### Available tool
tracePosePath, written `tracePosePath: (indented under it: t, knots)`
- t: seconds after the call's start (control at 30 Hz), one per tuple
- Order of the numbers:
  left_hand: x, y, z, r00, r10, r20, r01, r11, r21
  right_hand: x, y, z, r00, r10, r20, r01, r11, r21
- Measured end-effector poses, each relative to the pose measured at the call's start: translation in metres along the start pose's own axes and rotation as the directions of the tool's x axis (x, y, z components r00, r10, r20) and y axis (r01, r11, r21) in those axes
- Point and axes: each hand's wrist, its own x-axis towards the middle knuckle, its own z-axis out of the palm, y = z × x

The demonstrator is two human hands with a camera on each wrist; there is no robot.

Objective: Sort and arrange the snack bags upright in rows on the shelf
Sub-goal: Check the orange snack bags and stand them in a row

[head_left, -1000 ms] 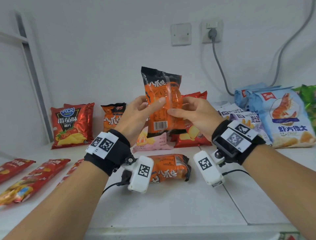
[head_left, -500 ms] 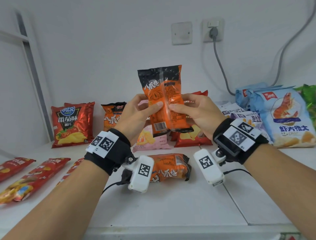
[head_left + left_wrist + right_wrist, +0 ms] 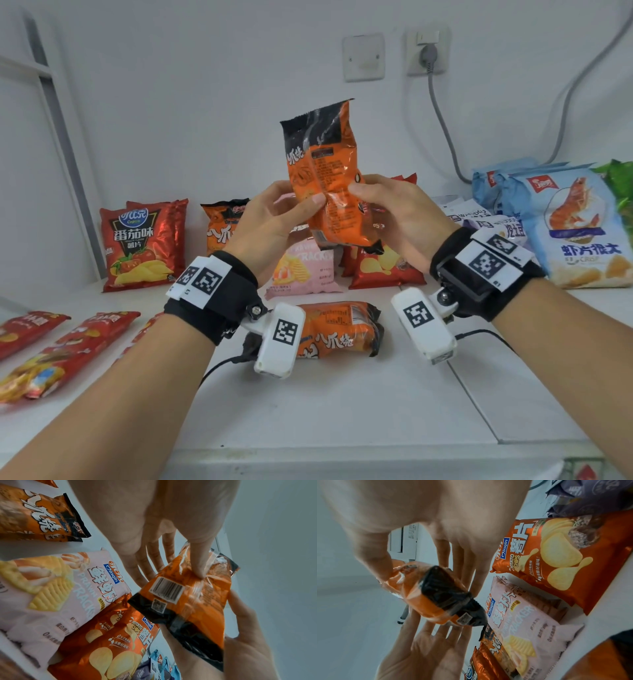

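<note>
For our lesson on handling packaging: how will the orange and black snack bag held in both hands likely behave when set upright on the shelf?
The orange and black snack bag creases under the left hand and right hand, so it is probably soft and light. Its glossy film may be slippery. Tall and narrow, it may tip unless leaned.

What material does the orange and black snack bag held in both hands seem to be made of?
The orange and black snack bag looks like thin glossy plastic film: it shows bright glare and crinkles under the left hand and the right hand. Any foil lining cannot be seen.
</note>
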Motion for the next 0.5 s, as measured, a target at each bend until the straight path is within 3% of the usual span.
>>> tracePosePath:
  t: [0.1,0.2,0.37,0.5]
  knots:
    - [0.0021,-0.0037,-0.0003,0.998,-0.022,-0.066,0.023,1.0,0.013,-0.0021,0.0021,0.0026,1.0,0.003,-0.024,-0.004,0.998,-0.058]
    - [0.0046,-0.0071,-0.0026,0.991,-0.026,-0.134,0.044,0.99,0.134,-0.0023,0.0059,0.0034,0.992,-0.038,-0.117,0.011,0.975,-0.223]
    - [-0.0012,-0.003,0.0031,0.996,-0.086,0.038,0.084,0.996,0.04,-0.0008,0.0093,0.0021,0.982,-0.089,-0.167,0.024,0.933,-0.36]
    - [-0.0024,-0.0004,0.0033,0.998,-0.059,0.017,0.059,0.998,0.01,0.0007,0.0085,-0.0007,0.991,-0.081,-0.107,0.051,0.963,-0.264]
